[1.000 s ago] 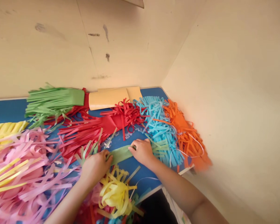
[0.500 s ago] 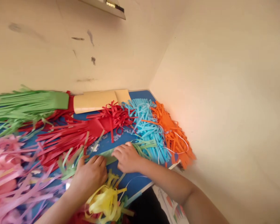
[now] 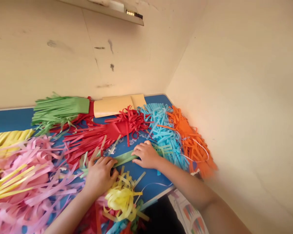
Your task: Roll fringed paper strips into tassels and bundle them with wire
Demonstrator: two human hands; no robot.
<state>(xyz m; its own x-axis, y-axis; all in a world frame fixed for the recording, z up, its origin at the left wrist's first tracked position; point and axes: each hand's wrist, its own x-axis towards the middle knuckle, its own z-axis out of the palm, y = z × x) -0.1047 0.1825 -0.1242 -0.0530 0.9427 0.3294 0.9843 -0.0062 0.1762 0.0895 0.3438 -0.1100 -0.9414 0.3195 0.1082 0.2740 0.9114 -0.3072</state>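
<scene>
A light green fringed paper strip stretches between my hands over the blue table. My left hand is closed on its left end, fingers curled round it. At the strip's right end, my right hand has its fingers bent over the paper and pressed on it. Green fringe spreads out past both hands. Just below the strip lies a bunch of yellow fringe, close to my left hand. Red fringed paper lies beyond my hands, and light blue fringe is beside my right hand.
Green fringe and folded tan paper lie by the wall. Pink and purple fringe covers the left, with yellow fringe behind. Orange fringe and a white string sit right. A shelf hangs above.
The view has shifted left, so the things on the table appear further right. Both hands still grip the green strip, which now lies a little flatter, with more of it showing between them.
</scene>
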